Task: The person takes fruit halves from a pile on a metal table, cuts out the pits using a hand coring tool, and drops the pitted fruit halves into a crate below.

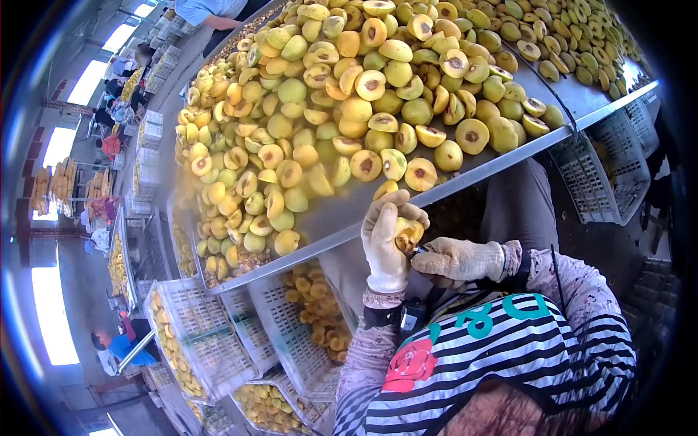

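Observation:
Just below the metal table's front edge, my gloved left hand [387,243] is closed round a yellow peach half [408,234], its cut side turned toward my right hand. My gloved right hand [459,260] grips a small tool [419,249] whose tip meets the fruit. Most of that tool is hidden by the glove, so its exact kind cannot be made out. Beyond both hands, a large heap of halved peaches [356,109] covers the table [342,229], several with brown pits showing in their cut faces.
White plastic crates [207,341] with peach halves stand below the table at the left. Another white crate [607,174] is under the table at the right. A raised metal rim [465,182] runs along the table front. Other people work in the hall at left; one blue-sleeved person [207,11] stands across the table.

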Demonstrator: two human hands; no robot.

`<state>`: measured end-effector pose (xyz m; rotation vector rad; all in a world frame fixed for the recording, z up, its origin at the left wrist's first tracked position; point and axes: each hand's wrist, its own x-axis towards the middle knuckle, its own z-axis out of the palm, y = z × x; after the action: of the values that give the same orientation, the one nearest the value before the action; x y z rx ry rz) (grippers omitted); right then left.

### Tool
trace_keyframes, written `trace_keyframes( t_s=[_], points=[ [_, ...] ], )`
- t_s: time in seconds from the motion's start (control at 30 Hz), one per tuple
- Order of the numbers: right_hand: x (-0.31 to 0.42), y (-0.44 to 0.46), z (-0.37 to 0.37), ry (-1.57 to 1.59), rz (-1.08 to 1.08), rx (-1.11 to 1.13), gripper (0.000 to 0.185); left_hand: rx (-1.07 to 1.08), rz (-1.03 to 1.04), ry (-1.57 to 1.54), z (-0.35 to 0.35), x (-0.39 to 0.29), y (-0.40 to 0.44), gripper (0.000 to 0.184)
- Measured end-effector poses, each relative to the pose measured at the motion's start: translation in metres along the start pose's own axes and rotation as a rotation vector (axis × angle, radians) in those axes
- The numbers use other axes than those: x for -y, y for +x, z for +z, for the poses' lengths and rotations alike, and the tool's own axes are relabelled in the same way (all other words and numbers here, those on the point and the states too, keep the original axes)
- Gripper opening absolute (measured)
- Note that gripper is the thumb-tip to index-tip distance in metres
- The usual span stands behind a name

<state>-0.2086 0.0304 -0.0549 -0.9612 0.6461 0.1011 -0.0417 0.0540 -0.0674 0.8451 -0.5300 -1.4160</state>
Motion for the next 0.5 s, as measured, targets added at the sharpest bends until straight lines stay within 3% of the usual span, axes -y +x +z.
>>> trace_keyframes(
  t_s=[0.03,0.13,0.17,0.23,0.27,0.37,0.4,0.5],
  points=[
    [-0.002,-0.001,-0.003,0.167,0.094,0.146,0.050,0.091,-0.010,-0.002,-0.006,-0.001,-0.001,0.031],
    [0.004,-0.008,0.001,-0.047,0.133,0.411,0.049,0.121,-0.206,-0.172,-0.004,-0.003,-0.003,0.032],
    [0.001,-0.007,0.002,-0.012,0.107,0.409,0.048,0.069,-0.218,-0.196,-0.005,-0.002,-0.003,0.032],
    [-0.004,-0.012,0.003,0.112,-0.107,0.133,0.048,0.026,-0.147,-0.113,-0.003,-0.006,-0.006,0.034],
    [-0.006,-0.004,0.010,0.014,-0.145,-0.075,0.049,0.023,-0.110,-0.074,-0.004,-0.003,-0.006,0.034],
    [0.003,-0.010,0.008,-0.249,0.100,0.048,0.048,-0.104,-0.127,-0.093,-0.007,-0.003,-0.007,0.035],
    [-0.006,-0.005,0.002,-0.157,0.094,0.235,0.042,-0.118,-0.055,-0.120,-0.007,-0.007,-0.011,0.031],
    [-0.002,-0.014,0.005,0.037,-0.033,0.004,0.035,-0.159,0.078,0.066,-0.013,-0.042,-0.037,0.029]
  ],
)
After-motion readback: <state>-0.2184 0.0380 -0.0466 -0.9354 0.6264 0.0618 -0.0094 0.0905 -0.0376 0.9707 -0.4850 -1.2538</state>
